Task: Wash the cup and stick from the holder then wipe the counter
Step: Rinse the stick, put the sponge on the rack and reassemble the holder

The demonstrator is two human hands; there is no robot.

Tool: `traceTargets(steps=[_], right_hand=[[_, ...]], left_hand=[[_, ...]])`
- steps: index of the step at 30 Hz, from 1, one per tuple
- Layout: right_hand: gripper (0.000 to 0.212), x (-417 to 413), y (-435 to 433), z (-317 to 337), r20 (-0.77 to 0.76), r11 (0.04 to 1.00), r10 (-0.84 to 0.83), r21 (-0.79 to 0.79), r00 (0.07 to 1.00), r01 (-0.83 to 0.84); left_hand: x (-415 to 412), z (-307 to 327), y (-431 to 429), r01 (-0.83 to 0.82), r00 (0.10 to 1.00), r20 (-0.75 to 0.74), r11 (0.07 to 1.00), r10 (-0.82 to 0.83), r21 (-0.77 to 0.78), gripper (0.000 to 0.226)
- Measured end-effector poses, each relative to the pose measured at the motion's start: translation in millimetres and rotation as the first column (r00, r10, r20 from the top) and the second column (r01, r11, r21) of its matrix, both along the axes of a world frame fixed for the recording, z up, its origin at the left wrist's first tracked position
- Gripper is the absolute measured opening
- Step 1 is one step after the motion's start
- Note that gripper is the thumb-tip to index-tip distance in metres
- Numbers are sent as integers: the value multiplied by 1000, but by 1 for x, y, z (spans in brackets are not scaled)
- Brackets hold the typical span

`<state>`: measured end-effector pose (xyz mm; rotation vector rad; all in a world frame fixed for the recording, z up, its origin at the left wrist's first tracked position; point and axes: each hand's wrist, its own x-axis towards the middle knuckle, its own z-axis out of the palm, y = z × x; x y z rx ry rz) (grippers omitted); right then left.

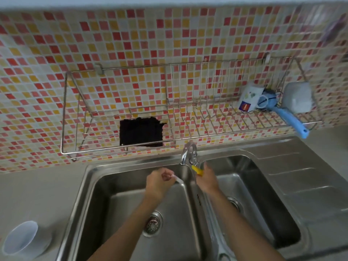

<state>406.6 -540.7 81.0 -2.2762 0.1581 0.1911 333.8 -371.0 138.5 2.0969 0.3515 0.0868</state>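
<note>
My left hand [157, 182] is closed around a thin white stick [178, 180] over the left sink basin [131, 200], just below the tap spout [185, 154]. My right hand [207, 178] grips a yellow item [196, 170] beside the tap, at the divider between the two basins; what that item is I cannot tell. A white cup [20, 238] stands on the counter [37, 194] at the lower left, apart from both hands. The wire holder rack [120, 147] hangs on the tiled wall above the sink.
The right basin [263, 194] and a ribbed draining board [308, 178] lie to the right. On the rack's right end sit a printed mug [248, 98], a pale plastic container [297, 97] and a blue-handled tool [290, 119]. A black cloth [141, 131] hangs on the rack's left part.
</note>
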Motion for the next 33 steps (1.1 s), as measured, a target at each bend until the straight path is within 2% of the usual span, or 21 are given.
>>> traceTargets(steps=[6,11,13,15,18,26,30,33], right_hand=[[53,25,10,-17,18,993,78,86,997,-80],[69,31,2,-24,15,975,220,34,975,-221],[73,31,-1,-25,17,966,260,-10,965,-260],[70,32,-2,-28,16,961,271,-51,962,-270],[63,32,-2,-33,46,961,268,-86,962,-264],[56,42,-3,-64,101,946,325,-37,940,-323],[53,26,-10,-29,88,964,246,86,965,-253],[56,16,-24,-29,102,979,149,125,984,-161]], left_hand=[[25,-7,-18,10,1000,-29,998,-9,56,8],[36,-13,-24,38,998,-56,995,-33,94,21],[39,-16,-28,26,998,-58,996,-21,87,17],[41,-18,-32,19,998,-57,995,-14,93,9],[42,-15,-34,16,999,-49,994,-11,110,12],[38,-8,-30,16,1000,4,999,-16,43,11],[35,-10,-25,43,998,52,999,-43,-6,15],[34,-14,-21,22,997,74,1000,-22,0,16]])
